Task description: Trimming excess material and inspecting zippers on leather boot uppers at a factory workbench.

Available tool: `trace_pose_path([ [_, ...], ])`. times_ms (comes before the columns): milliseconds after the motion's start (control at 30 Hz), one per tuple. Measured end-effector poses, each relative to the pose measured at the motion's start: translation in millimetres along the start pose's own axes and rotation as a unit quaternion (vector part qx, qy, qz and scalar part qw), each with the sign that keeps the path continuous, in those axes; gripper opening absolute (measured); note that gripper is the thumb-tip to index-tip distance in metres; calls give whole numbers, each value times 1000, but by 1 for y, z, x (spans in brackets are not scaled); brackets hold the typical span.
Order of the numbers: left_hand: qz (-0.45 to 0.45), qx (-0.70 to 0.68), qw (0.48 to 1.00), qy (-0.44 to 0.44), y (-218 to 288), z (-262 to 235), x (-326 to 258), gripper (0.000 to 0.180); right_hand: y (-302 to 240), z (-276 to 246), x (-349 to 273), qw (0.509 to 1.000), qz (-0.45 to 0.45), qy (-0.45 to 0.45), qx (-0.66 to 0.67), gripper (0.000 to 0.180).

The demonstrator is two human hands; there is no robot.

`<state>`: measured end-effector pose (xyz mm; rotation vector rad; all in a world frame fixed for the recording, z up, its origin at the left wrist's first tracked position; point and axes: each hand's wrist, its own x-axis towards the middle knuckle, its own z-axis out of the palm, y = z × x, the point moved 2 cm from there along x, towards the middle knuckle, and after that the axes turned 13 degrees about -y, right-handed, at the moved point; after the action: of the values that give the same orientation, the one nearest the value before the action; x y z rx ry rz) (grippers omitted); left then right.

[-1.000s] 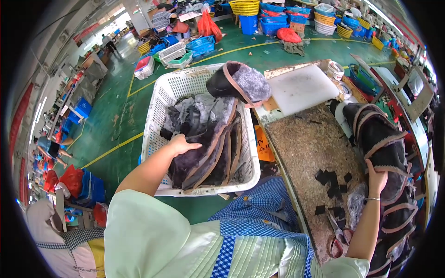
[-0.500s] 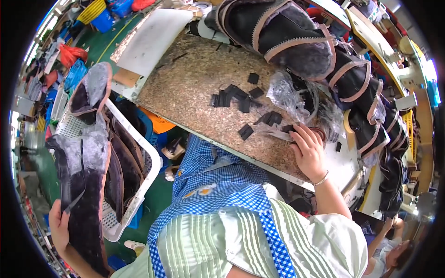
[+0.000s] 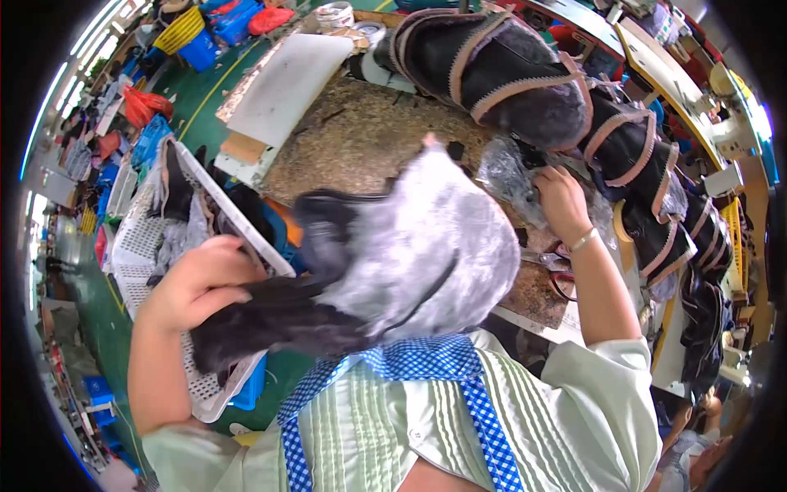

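My left hand point(image 3: 205, 283) is closed on the narrow black end of a fur-lined boot upper point(image 3: 443, 246). The upper spreads across my lap and the near side of the workbench point(image 3: 328, 139), its grey-white fleece facing up, slightly blurred. Near the bench's right side, my right hand point(image 3: 561, 201) has curled fingers at a crumpled clear plastic bag point(image 3: 506, 174). Something dark shows by those fingertips, too small to name. The upper hides most of the black pieces on the bench; one black piece point(image 3: 455, 150) still shows beyond it.
A row of black boot uppers with tan zigzag trim point(image 3: 525, 90) lines the back and right. At left stands a white perforated basket point(image 3: 135, 246) holding more uppers. A white board point(image 3: 291, 82) rests on the bench's far left. Another person point(image 3: 697, 447) is at lower right.
The boot upper has swung from the basket at left to over the bench edge in my left hand. My right hand has moved farther away, toward the plastic bag.
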<state>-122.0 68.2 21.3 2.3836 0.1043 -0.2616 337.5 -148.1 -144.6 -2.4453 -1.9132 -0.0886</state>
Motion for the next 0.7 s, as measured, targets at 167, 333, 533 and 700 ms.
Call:
trace_pose_path([
  [167, 31, 13, 988, -153, -50, -8, 78, 27, 1, -18, -8, 991, 30, 107, 76, 16],
  [333, -128, 250, 947, -156, -82, 17, 164, 20, 12, -7, 3, 777, 69, 146, 609, 14],
  [533, -103, 330, 938, -37, -97, 44, 197, 19, -86, -69, -4, 632, 44, 89, 769, 26],
  [700, -73, 365, 916, 152, -93, 56, 193, 34, -199, -47, -2, 509, 13, -103, 855, 20],
])
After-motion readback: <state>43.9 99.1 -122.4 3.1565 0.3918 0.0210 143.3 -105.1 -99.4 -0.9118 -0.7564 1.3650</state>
